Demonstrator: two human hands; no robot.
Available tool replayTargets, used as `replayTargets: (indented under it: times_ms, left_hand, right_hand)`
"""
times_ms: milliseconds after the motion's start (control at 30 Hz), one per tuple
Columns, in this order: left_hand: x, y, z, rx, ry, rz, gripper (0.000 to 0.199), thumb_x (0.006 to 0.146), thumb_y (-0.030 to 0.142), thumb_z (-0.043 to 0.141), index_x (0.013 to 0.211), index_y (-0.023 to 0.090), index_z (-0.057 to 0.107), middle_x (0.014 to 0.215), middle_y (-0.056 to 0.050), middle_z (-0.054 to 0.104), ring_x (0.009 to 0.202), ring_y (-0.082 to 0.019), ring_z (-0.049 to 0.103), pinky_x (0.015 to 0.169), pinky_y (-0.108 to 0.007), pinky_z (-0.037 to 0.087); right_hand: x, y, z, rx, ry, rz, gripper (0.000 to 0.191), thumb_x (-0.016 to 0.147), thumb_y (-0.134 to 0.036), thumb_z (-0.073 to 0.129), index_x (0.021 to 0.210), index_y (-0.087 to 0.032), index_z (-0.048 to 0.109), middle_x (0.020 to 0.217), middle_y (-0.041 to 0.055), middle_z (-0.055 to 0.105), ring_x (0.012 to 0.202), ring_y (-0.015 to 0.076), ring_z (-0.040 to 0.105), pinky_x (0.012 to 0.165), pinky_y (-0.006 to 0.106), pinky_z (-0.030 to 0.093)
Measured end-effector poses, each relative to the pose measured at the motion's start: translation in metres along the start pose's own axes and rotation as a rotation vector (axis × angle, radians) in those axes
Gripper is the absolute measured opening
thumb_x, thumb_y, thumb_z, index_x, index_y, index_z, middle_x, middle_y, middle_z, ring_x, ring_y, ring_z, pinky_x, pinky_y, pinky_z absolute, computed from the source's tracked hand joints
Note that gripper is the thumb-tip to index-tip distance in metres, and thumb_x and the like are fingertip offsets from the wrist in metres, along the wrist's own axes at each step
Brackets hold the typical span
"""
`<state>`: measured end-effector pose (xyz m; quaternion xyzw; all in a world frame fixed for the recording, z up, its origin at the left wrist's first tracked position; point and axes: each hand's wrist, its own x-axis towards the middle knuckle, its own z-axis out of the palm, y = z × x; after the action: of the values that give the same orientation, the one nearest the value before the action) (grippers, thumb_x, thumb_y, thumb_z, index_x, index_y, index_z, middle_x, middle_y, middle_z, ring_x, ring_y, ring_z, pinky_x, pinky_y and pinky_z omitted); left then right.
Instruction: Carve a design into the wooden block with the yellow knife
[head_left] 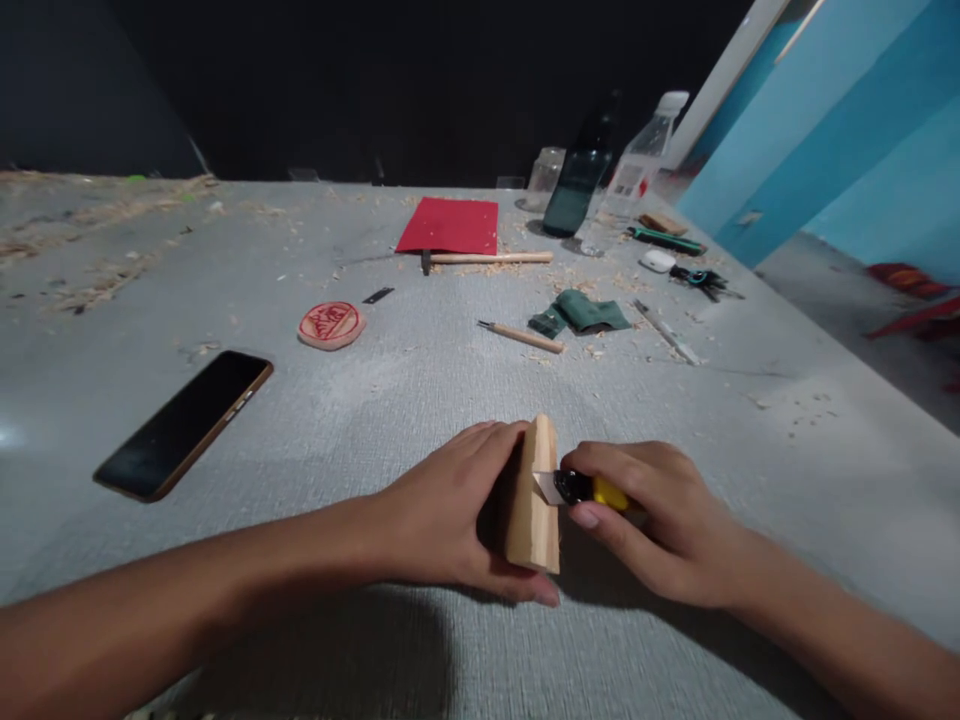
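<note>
My left hand [465,515] is wrapped round a block of pale wood [537,510], with the thumb at its near end and fingers along its far left side. The block stands on edge, its narrow face turned up. In my right hand [652,515] is a yellow and black utility knife [592,489], held between thumb and forefinger. Its short blade points left and touches the block's upper edge. The fingers behind the block are partly hidden.
A phone [184,425] lies at the left, near a round carved wooden piece [331,325]. Beyond are a carving tool [521,337], green sandpaper [581,311], a hammer [491,258], red paper [452,226], keys [701,280] and bottles [581,180]. Wood shavings [105,285] are scattered about.
</note>
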<state>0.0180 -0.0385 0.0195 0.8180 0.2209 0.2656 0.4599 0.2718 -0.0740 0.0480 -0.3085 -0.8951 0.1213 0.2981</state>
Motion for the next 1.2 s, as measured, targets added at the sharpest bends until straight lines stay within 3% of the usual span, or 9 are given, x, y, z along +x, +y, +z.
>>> replayTargets:
  times_ms: [133,267,400,600,733,833,933,1067,1200]
  left_hand:
    - [0.0,-0.003,0.001,0.019,0.02,0.041,0.078,0.081,0.064,0.094,0.132,0.02,0.056,0.129,-0.01,0.068,0.119,-0.031,0.066,0.113,-0.051,0.052]
    - [0.001,-0.003,0.002,0.048,0.037,0.057,0.074,0.081,0.067,0.093,0.126,0.02,0.058,0.121,-0.008,0.068,0.111,-0.028,0.066,0.106,-0.047,0.054]
    - [0.0,-0.003,0.002,0.081,0.041,0.036,0.074,0.081,0.07,0.091,0.126,0.021,0.056,0.123,-0.01,0.069,0.112,-0.03,0.067,0.104,-0.048,0.054]
    - [0.0,-0.003,0.005,0.133,0.045,0.002,0.086,0.083,0.081,0.082,0.137,0.02,0.055,0.128,-0.014,0.071,0.114,-0.033,0.069,0.103,-0.053,0.055]
    - [0.004,-0.007,0.0,0.166,0.07,-0.04,0.092,0.083,0.085,0.079,0.143,0.019,0.055,0.137,-0.017,0.07,0.124,-0.036,0.069,0.11,-0.056,0.055]
    - [0.005,-0.01,-0.004,0.199,0.082,-0.075,0.101,0.083,0.082,0.082,0.154,0.019,0.05,0.152,-0.021,0.065,0.139,-0.042,0.064,0.121,-0.064,0.05]
    - [0.0,-0.01,-0.003,0.223,0.074,-0.097,0.114,0.077,0.083,0.086,0.161,0.017,0.045,0.159,-0.025,0.061,0.146,-0.048,0.06,0.124,-0.072,0.046]
    - [-0.004,-0.01,0.001,0.228,0.076,-0.091,0.109,0.078,0.079,0.087,0.159,0.019,0.047,0.156,-0.023,0.064,0.145,-0.046,0.062,0.125,-0.072,0.046]
    - [-0.003,-0.012,0.001,0.207,0.08,-0.065,0.105,0.078,0.081,0.087,0.155,0.019,0.049,0.149,-0.021,0.067,0.138,-0.043,0.065,0.122,-0.07,0.049]
  right_hand:
    - [0.003,-0.009,-0.003,0.221,-0.069,0.109,0.022,0.121,-0.042,0.047,0.116,-0.024,0.06,0.074,-0.0084,0.057,0.058,0.0071,0.049,0.056,0.022,0.038]
    - [0.006,-0.018,-0.007,0.453,-0.198,0.247,0.037,0.119,-0.051,0.049,0.103,-0.023,0.067,0.073,-0.0058,0.057,0.062,0.009,0.05,0.058,0.022,0.041]
    - [0.006,-0.016,-0.013,0.483,-0.244,0.365,0.048,0.116,-0.059,0.05,0.096,-0.019,0.068,0.071,-0.0045,0.053,0.061,0.0097,0.045,0.058,0.024,0.037]
    - [0.006,-0.009,-0.021,0.443,-0.288,0.466,0.049,0.114,-0.059,0.054,0.087,-0.02,0.064,0.068,-0.0058,0.046,0.06,0.0096,0.043,0.056,0.025,0.033]
    - [0.013,-0.004,-0.016,0.271,-0.204,0.445,0.046,0.112,-0.055,0.053,0.086,-0.02,0.064,0.064,-0.0054,0.049,0.056,0.0097,0.043,0.057,0.027,0.032]
    - [0.018,0.021,-0.018,0.013,-0.046,0.572,0.04,0.107,-0.053,0.055,0.084,-0.021,0.063,0.061,-0.0033,0.051,0.055,0.0127,0.044,0.06,0.031,0.03]
    - [0.017,0.051,-0.031,-0.082,0.091,0.665,0.039,0.105,-0.049,0.053,0.076,-0.023,0.053,0.061,-0.001,0.05,0.057,0.0152,0.045,0.059,0.032,0.027]
    - [0.013,0.053,-0.038,-0.058,0.124,0.609,0.044,0.112,-0.056,0.043,0.083,-0.023,0.052,0.064,-0.0039,0.045,0.06,0.0143,0.044,0.06,0.031,0.03]
    - [0.011,0.025,-0.017,0.04,-0.028,0.455,0.044,0.113,-0.053,0.047,0.086,-0.021,0.058,0.062,-0.0051,0.051,0.055,0.0121,0.049,0.059,0.028,0.035]
